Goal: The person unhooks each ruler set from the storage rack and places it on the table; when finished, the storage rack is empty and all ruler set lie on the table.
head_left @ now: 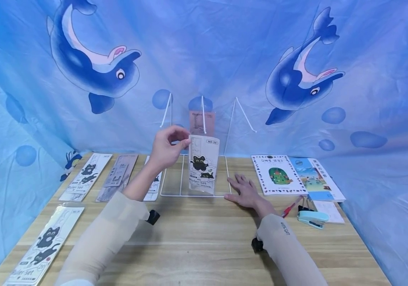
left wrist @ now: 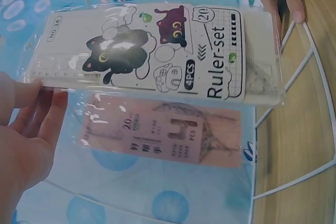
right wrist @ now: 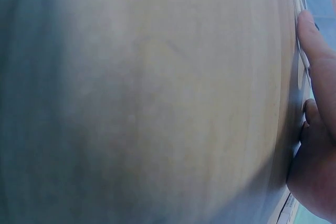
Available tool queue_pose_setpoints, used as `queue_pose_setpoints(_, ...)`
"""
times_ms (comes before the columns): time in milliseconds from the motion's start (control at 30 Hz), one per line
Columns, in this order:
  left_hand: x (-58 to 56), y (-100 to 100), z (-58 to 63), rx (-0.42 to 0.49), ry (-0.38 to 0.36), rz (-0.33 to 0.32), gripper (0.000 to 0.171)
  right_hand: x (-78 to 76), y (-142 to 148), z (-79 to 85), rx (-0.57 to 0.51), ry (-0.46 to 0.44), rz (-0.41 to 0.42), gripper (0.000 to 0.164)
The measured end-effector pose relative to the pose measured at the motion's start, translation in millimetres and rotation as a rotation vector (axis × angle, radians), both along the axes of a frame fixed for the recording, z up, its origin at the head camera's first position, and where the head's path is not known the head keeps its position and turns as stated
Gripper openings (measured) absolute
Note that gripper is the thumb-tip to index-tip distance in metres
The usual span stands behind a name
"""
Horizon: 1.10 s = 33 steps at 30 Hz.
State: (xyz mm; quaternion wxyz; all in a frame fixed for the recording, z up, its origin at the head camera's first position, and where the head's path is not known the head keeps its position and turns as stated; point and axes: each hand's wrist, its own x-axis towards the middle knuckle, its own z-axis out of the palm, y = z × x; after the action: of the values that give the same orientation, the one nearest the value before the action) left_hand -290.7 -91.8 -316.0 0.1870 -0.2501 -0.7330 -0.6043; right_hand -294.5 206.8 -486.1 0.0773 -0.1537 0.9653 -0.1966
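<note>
My left hand (head_left: 168, 147) pinches the upper left edge of a clear-wrapped ruler set (head_left: 204, 178) with black cats printed on its card. It is held up in front of the white wire rack (head_left: 175, 196), its printed side towards me. Behind it a pink ruler set (head_left: 194, 119) hangs on the rack's middle prong; the left wrist view shows both packs, the cat ruler set (left wrist: 173, 51) in front. With spread fingers, my right hand (head_left: 244, 192) rests on the table by the rack's front right corner, its thumb at the base wire.
Several ruler sets (head_left: 48, 244) lie on the left of the table. Two booklets (head_left: 279, 174) lie at the back right. Near them are a red pen (head_left: 289, 208), a black binder clip (head_left: 303, 208) and a mint stapler (head_left: 312, 217). A blue dolphin-print curtain (head_left: 204, 47) hangs behind.
</note>
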Motion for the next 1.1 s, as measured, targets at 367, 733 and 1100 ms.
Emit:
queue_pose_setpoints(367, 37.8, -38.3, 16.8, -0.19, -0.089, -0.038, 0.019, -2.4, 1.2, -2.2, -0.012, 0.012, 0.024, 0.075)
queue_pose_setpoints(733, 45.7, -153.2, -26.9, -0.447, -0.348, -0.053, 0.025, -1.4, 2.1, -1.0, 0.007, 0.005, 0.021, 0.075)
queue_pose_setpoints(1100, 68.3, -241.1, -89.7, -0.476, -0.558, 0.069, 0.034, -3.6, 2.3, -6.0, 0.008, -0.004, 0.022, 0.077)
